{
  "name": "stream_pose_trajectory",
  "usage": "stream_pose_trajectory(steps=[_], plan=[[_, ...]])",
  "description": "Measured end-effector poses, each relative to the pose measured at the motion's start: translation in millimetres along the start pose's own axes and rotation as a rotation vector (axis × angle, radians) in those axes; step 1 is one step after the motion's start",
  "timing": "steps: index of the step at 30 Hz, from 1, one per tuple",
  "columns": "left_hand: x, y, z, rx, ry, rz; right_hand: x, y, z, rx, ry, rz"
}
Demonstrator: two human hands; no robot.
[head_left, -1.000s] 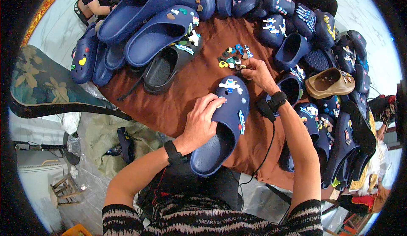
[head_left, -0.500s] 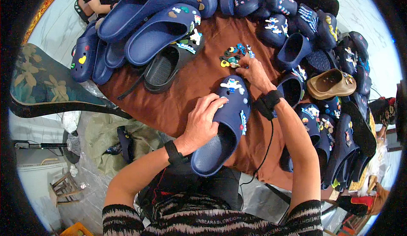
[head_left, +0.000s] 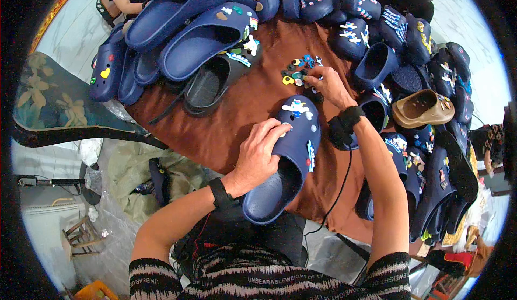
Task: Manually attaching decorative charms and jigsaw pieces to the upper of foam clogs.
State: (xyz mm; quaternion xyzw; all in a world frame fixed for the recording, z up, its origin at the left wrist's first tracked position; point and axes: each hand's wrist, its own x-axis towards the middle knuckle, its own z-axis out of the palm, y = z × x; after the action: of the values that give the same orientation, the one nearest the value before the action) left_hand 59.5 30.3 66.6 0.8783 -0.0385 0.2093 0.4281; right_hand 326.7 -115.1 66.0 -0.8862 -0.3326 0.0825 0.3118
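Reaching farther out than a second ago, the right hand (head_left: 328, 87) is pinching with narrowed fingers into the pile of coloured shoe charms (head_left: 299, 71). Nearer, the left hand (head_left: 259, 157) is gripping the navy clog (head_left: 285, 162) lying on the brown-clothed bench (head_left: 237, 117).

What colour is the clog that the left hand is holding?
The clog is dark navy blue with small colourful charms on top; the head view shows it, under the left hand.
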Motion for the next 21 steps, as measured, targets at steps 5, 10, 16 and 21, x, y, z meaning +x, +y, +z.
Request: stream_pose_trajectory(steps=[5,10,16,21], plan=[[-1.6,-2.0,0.0,0.003,-0.006,-0.005,31.3,7.9,5.8,-0.370,0.151,-0.143],[-1.5,-2.9,0.5,-0.009,-0.017,-0.006,49.8,16.0,12.0,-0.474,0.059,-0.123],[0.0,-0.3,0.3,-0.019,-0.026,-0.005,41.8,16.9,9.8,-0.438,0.119,-0.073],[1.2,2.1,0.7,-0.024,-0.012,0.006,10.0,-6.1,-10.7,0.239,0.029,-0.040]])
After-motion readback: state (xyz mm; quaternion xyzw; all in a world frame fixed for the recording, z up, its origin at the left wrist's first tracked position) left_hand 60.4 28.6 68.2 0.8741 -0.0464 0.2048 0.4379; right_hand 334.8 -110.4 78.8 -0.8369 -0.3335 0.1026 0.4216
